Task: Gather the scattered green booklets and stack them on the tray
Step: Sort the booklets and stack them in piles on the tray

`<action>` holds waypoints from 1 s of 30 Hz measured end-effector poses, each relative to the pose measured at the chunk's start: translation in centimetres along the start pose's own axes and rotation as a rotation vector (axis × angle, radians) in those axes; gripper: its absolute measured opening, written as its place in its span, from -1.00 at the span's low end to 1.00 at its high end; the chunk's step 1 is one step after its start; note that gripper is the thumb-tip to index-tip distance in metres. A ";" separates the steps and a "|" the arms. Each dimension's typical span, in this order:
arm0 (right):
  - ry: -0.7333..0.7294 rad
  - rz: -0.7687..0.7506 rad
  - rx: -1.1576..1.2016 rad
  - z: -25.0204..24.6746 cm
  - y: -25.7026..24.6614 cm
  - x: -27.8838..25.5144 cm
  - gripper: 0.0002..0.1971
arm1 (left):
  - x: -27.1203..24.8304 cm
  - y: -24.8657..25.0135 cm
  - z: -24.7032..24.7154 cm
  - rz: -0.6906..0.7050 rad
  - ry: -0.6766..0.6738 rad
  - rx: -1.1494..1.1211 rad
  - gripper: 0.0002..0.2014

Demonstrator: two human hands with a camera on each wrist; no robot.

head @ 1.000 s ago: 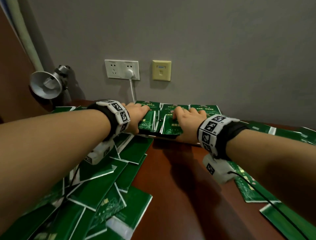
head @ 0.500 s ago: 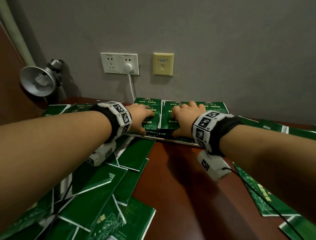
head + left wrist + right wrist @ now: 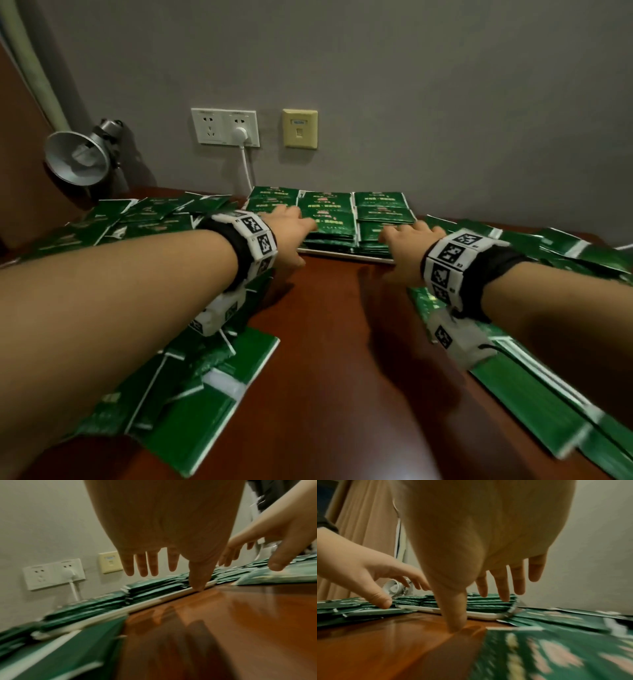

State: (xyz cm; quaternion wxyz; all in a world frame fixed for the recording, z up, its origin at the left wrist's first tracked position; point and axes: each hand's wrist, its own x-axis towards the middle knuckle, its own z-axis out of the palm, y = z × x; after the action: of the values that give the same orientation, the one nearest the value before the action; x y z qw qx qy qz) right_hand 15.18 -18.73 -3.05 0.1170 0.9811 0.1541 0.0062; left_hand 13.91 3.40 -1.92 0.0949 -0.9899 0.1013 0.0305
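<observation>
A white tray stands against the wall, filled with three rows of stacked green booklets. My left hand hovers over the tray's front left, fingers straight, holding nothing. In the left wrist view the left hand hangs above the stacks, its thumb pointing down at the tray rim. My right hand is at the tray's front right, also empty. The right hand has spread fingers over the stacks, thumb down by the tabletop. Loose booklets lie left and right.
More booklets are piled at the back left and back right. A metal lamp sits in the left corner. A white socket with a plugged cord and a beige socket are on the wall. Bare brown table runs down the middle.
Both hands laid booklets onto the tray's stacks, pressed them flat, then let go. They are now apart at the tray's front edge, empty.
</observation>
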 end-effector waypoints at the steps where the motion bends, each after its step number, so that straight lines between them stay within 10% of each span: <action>1: -0.043 0.033 -0.005 0.6 1.2 -1.5 -0.27 | -0.5 1.8 0.2 0.018 -0.008 -0.011 -0.27; 12: -0.353 0.155 0.025 5.3 8.0 -15.1 -0.06 | -4.9 20.1 2.7 0.204 -0.196 -0.128 -0.22; 19: -0.340 0.114 0.040 5.2 8.0 -16.2 -0.34 | -5.2 20.9 2.8 0.100 -0.234 -0.148 -0.26; 30: -0.401 0.162 0.046 4.9 5.8 -16.1 -0.16 | -5.7 20.9 2.5 0.114 -0.184 -0.209 -0.29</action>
State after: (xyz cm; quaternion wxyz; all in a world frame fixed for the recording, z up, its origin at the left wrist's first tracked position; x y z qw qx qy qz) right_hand 1.80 -30.10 -6.08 0.1221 0.9743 0.0483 -0.1832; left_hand 3.92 -15.12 -7.69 -0.0016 -0.9800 0.1446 0.1367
